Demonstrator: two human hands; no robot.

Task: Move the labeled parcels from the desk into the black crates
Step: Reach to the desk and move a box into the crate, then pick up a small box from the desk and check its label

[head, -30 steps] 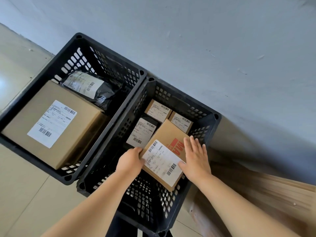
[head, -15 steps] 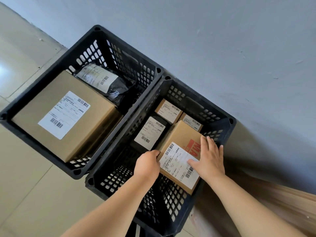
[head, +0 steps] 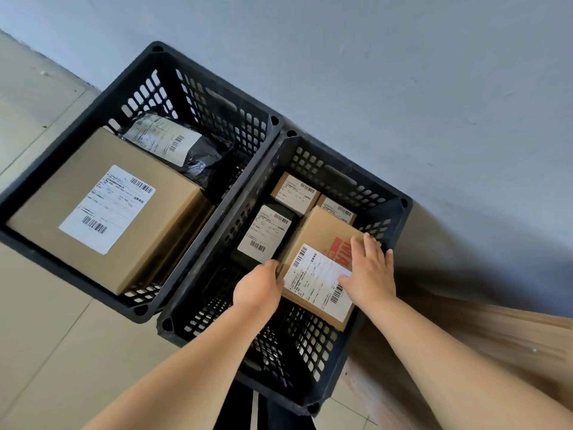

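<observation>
Two black crates stand side by side against the wall. In the right crate (head: pixel 356 361) a brown labeled parcel (head: pixel 319 231) with red print lies tilted. My left hand (head: pixel 259 287) grips its left edge with curled fingers. My right hand (head: pixel 369 271) lies flat on its top, fingers straight. Behind it in the same crate sit a black labeled parcel (head: pixel 266 234) and two small brown boxes (head: pixel 296 193), (head: pixel 338 209). The left crate (head: pixel 198 76) holds a large brown labeled box (head: pixel 108 209) and a black poly bag (head: pixel 186 150) with a label.
A grey wall (head: pixel 403 72) runs right behind both crates. Pale floor tiles (head: pixel 46 352) lie to the left and front. A wooden surface (head: pixel 496 352) shows at the lower right, beside the right crate.
Both hands with the brown parcel have sunk a little deeper toward the right side of the right crate. The view has shifted slightly.
</observation>
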